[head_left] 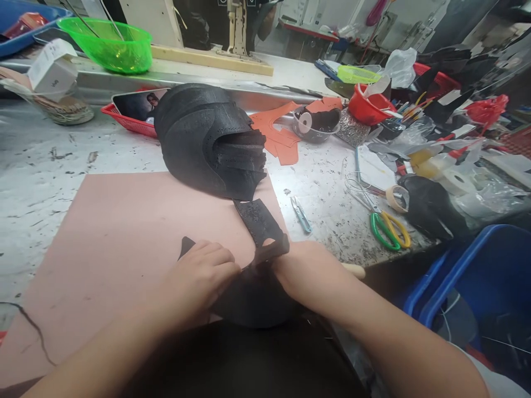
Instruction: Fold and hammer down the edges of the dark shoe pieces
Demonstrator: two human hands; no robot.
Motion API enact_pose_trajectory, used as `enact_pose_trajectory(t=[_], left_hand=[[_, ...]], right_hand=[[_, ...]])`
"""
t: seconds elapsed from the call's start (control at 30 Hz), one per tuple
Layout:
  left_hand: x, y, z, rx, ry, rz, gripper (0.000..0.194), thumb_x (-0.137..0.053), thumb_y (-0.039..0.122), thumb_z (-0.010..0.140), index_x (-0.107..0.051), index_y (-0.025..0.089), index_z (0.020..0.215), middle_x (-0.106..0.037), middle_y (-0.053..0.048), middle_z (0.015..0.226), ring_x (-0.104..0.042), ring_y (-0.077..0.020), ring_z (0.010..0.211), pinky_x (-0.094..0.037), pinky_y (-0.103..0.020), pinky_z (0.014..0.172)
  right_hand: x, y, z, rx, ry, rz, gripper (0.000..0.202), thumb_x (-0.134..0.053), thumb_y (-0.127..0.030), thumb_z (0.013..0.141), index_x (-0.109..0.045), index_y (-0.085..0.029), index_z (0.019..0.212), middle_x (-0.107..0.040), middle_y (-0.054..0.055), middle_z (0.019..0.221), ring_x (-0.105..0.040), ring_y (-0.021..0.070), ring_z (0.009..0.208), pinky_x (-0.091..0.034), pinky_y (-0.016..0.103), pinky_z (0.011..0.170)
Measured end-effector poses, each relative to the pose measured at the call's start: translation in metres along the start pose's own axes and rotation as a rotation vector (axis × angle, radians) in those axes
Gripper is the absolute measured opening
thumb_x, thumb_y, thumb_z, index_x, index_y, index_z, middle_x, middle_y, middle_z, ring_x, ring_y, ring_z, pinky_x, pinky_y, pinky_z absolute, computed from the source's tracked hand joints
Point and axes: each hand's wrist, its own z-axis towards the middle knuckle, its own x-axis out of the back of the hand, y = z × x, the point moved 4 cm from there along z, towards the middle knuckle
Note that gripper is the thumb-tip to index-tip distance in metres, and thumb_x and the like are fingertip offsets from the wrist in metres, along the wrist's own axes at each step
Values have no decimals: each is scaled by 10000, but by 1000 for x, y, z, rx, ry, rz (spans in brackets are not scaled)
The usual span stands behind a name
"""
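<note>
A black leather-like piece (259, 298), curved like a shoe upper, lies across the near edge of the pink sheet (124, 237). Its narrow strip (259, 221) sticks up beyond the hands, with a rough, dark surface. My left hand (209, 271) is closed on the piece's left side, fingers curled over it. On the other side, my right hand (298, 273) grips the same piece close to a folded flap; those fingertips are mostly hidden. Just past the hands rests a stack of black shoe uppers (194, 138) with perforated edges.
Right of the sheet lie a small light-blue thread snipper (301, 214) and green-and-yellow-handled scissors (388, 226). A pale handle end (353, 271) shows beside my right wrist. Orange cut pieces (282, 132), a red basket (136, 122) and a green basket (112, 47) stand farther back. Blue chair (456, 271) at right.
</note>
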Motion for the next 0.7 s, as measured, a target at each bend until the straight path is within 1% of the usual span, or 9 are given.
enact_pose_trajectory(t=[0.07,0.2,0.3,0.37,0.4,0.47,0.57,0.63,0.7], left_hand=[[0,-2,-2,9,-20,-27,166,-545,233,727,-577,195,885,-540,-29,806,-472,-183,747,-346,-315,692],[2,-3,-5,-21,-47,20,219,-589,268,713,-567,189,916,-547,-36,859,-467,-197,793,-353,-323,717],[2,-2,-3,-9,-96,36,162,-587,251,715,-561,180,858,-523,-31,820,-453,-190,753,-362,-314,680],[-2,0,1,29,-116,29,64,-543,191,732,-551,170,792,-505,-29,773,-445,-178,701,-359,-299,630],[-6,1,4,50,-105,23,50,-504,147,744,-546,165,763,-500,-29,748,-446,-173,678,-354,-292,604],[-15,5,11,83,-38,12,152,-424,72,768,-546,156,736,-502,-33,714,-461,-168,654,-351,-282,576],[-26,12,19,115,77,30,217,-378,41,790,-556,150,732,-510,-37,697,-478,-167,646,-351,-275,563],[-30,15,22,104,82,63,235,-370,17,776,-550,150,704,-495,-30,671,-460,-162,621,-336,-273,549],[-30,17,21,64,76,106,255,-357,-13,748,-542,148,680,-482,-27,652,-431,-157,598,-319,-276,539]], right_hand=[[2,2,0,-18,2,33,159,-464,-94,786,-529,-229,839,-605,-19,645,-549,143,527,-210,263,450],[2,-2,-1,-33,53,43,183,-414,-108,831,-541,-217,904,-631,4,725,-556,138,549,-213,263,454],[0,-4,-2,15,-11,32,165,-439,-109,806,-552,-211,869,-627,4,689,-546,138,533,-212,261,459],[2,2,-4,-30,-50,19,156,-456,-112,798,-559,-207,867,-627,5,672,-546,139,533,-231,254,473],[5,7,-5,-77,-48,6,156,-453,-122,809,-562,-204,884,-633,12,688,-556,144,551,-248,252,485],[10,15,-6,-168,-15,-9,173,-415,-157,859,-561,-197,941,-646,33,737,-585,163,611,-286,253,514],[11,22,-6,-204,-11,0,206,-382,-172,889,-562,-201,984,-659,39,788,-609,175,665,-309,257,527],[8,25,-6,-214,-27,-19,201,-402,-147,869,-573,-201,959,-660,35,786,-608,174,650,-301,259,517],[7,29,-8,-261,-6,-54,204,-400,-129,859,-575,-192,943,-656,42,775,-603,177,641,-296,263,516]])
